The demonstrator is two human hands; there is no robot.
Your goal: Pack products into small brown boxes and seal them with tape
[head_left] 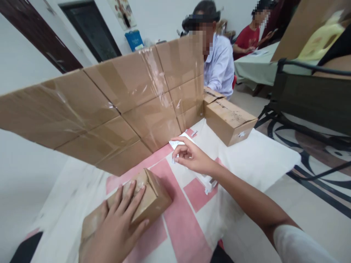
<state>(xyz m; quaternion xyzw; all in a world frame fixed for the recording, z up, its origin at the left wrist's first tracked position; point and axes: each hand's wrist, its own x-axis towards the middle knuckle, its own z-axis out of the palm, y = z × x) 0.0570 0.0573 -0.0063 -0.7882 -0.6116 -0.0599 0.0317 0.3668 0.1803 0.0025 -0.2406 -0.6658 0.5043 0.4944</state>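
Observation:
My left hand (123, 215) lies flat with fingers spread on top of a taped cardboard box (157, 197) at the table's near left. My right hand (189, 155) hovers over the middle of the table, its thumb and some fingers curled together in a pinch. A small whitish scrap (173, 159) shows at those fingertips, too small to name. Behind that hand lies a white paper with marks (178, 143). Partly hidden under my right forearm is a white object (208, 185), its kind unclear.
A tall taped cardboard panel (131, 109) stands across the table. Another cardboard box (230, 122) sits at the right, on the pink and white tablecloth (274, 146). Beyond the panel is a person in a light shirt (222, 65); a person in red (246, 40) sits farther back.

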